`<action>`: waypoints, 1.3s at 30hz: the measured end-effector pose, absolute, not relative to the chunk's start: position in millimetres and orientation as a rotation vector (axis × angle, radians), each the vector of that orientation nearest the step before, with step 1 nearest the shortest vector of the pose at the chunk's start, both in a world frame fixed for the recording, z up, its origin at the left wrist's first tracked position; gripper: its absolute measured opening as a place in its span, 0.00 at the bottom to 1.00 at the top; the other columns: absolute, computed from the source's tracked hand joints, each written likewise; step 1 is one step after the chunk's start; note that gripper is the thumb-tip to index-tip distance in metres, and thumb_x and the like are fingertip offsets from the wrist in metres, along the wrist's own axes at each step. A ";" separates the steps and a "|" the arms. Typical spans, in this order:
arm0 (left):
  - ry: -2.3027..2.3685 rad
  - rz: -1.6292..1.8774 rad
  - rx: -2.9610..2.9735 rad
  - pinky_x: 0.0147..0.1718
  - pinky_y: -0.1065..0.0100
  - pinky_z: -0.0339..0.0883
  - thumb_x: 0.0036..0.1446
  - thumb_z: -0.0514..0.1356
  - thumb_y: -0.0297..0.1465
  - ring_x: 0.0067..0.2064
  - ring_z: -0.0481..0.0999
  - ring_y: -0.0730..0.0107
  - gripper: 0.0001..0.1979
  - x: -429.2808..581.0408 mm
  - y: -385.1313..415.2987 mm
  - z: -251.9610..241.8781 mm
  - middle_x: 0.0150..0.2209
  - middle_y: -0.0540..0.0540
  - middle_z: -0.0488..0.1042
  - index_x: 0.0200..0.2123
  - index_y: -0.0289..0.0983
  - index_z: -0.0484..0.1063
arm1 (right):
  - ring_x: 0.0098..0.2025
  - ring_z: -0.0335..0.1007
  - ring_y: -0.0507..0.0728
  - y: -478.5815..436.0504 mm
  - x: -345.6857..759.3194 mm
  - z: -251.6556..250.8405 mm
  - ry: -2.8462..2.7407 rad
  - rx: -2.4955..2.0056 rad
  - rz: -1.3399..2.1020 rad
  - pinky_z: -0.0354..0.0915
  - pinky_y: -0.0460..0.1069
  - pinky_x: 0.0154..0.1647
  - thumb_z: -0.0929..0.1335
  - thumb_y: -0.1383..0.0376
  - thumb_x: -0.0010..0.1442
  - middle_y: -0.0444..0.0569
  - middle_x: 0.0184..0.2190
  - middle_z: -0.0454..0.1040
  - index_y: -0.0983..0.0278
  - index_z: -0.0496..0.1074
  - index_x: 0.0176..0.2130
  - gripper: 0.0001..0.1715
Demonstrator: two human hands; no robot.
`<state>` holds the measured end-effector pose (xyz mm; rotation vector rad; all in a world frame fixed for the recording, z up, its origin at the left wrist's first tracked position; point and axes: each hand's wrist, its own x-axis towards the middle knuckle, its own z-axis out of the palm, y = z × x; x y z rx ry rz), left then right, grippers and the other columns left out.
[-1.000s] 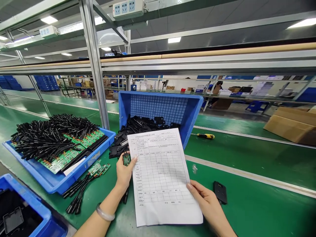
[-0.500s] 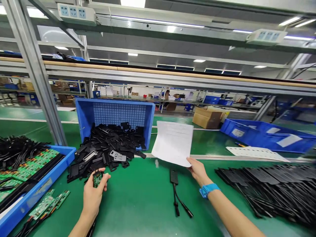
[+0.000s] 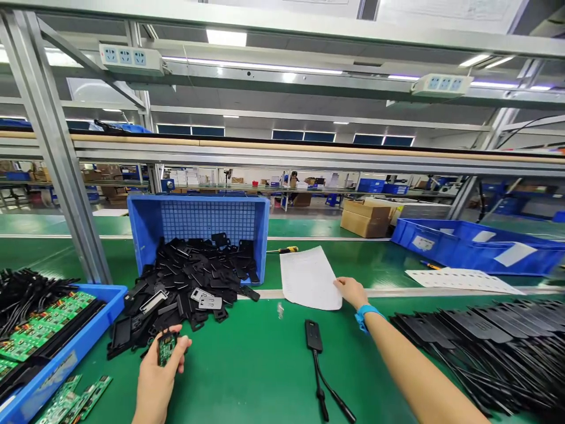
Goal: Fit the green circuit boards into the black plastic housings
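Observation:
Between the thumb and fingers of my left hand (image 3: 161, 365) is a small green circuit board (image 3: 166, 347), held in front of a heap of black plastic housings (image 3: 194, 265). My right hand (image 3: 352, 291), with a blue band at the wrist, grips the right edge of a white paper sheet (image 3: 309, 277). The sheet lies low over the bench, tilted a little. Nearer to me rests a black cabled module (image 3: 313, 337) with two connector leads. Two grey metal plates (image 3: 209, 302) lie on the heap's front edge.
A blue crate (image 3: 265, 235) on its side spills the housings. At left, a blue tray (image 3: 95, 318) holds boards and wires, with loose boards (image 3: 83, 400) beside it. Finished-looking black cabled units (image 3: 477, 330) lie at right. Behind are a screwdriver (image 3: 289, 250), carton (image 3: 364, 219) and blue bin (image 3: 468, 235).
The paper in my right hand has come down from a raised position towards the bench, and a screwdriver now shows behind it. My left hand still holds the circuit board. The view has shifted slightly.

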<state>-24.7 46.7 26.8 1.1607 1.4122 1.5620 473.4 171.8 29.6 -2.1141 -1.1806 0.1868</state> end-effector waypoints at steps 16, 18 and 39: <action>0.966 1.156 0.813 0.45 0.66 0.67 0.36 0.67 0.23 0.44 0.74 0.63 0.31 -18.5 46.9 9.1 0.45 0.41 0.75 0.48 0.35 0.68 | 0.40 0.70 0.56 165.8 277.3 36.3 -2.109 -1.590 0.099 0.63 0.46 0.42 0.63 0.71 0.60 0.49 0.37 0.75 0.64 0.75 0.39 0.12; 0.943 1.141 0.792 0.43 0.66 0.68 0.37 0.68 0.24 0.44 0.75 0.62 0.30 -17.6 46.6 9.7 0.49 0.40 0.73 0.48 0.36 0.68 | 0.40 0.71 0.57 159.6 246.8 31.9 -2.167 -1.519 0.142 0.64 0.47 0.41 0.65 0.71 0.59 0.49 0.37 0.75 0.64 0.75 0.40 0.11; 1.048 1.012 0.827 0.28 0.68 0.71 0.40 0.71 0.37 0.31 0.78 0.66 0.37 -5.7 41.9 3.6 0.44 0.37 0.76 0.53 0.37 0.60 | 0.42 0.69 0.59 138.0 209.9 34.1 -2.001 -1.668 0.059 0.66 0.53 0.44 0.60 0.77 0.59 0.54 0.42 0.72 0.65 0.61 0.57 0.27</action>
